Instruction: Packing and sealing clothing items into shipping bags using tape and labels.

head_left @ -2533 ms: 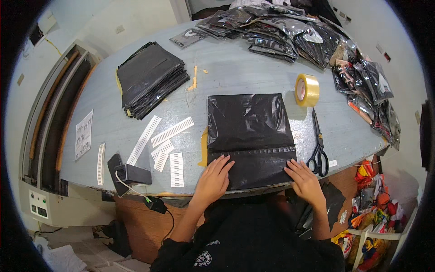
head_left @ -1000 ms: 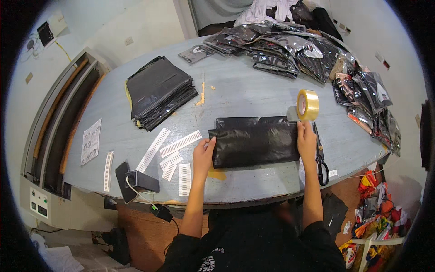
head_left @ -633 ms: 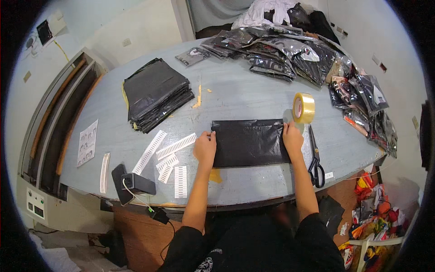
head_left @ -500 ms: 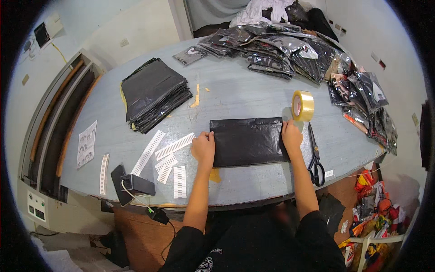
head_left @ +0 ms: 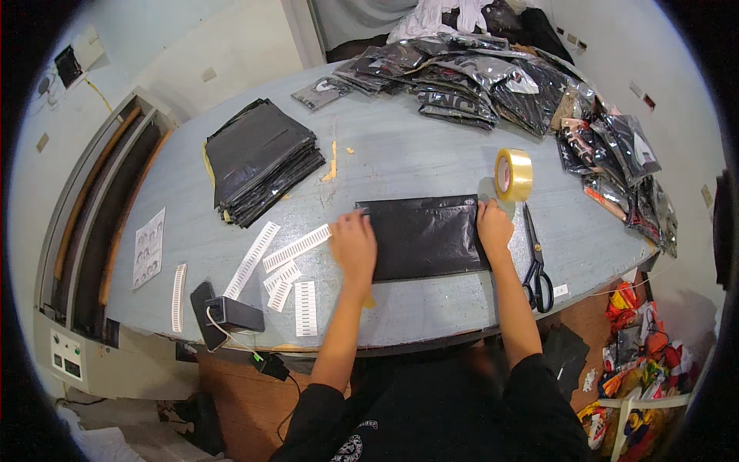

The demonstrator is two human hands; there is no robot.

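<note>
A flat black plastic mailing bag (head_left: 431, 237), folded into a rectangle, lies in front of me near the table's front edge. My right hand (head_left: 495, 229) grips its right edge, thumb on top. On its left edge rests my left hand (head_left: 354, 248), fingers stretched out over the plastic, partly covering that side. Just beyond my right hand stands a roll of clear yellowish tape (head_left: 521, 175). Black-handled scissors (head_left: 536, 266) lie right of my right forearm. White strips of printed labels (head_left: 298, 248) are spread left of my left hand.
A tall stack of black plastic bags (head_left: 262, 158) sits at the left back. Clear-bagged garments (head_left: 493, 85) are heaped along the far and right edges. A phone (head_left: 205, 312), a black box-shaped device (head_left: 237, 314) with a cable, and a printed sheet (head_left: 148, 248) lie at left.
My left hand has turned and slid further over the bag's left side, its fingers now stretched out instead of curled at the edge. My right hand stays at the right edge.
</note>
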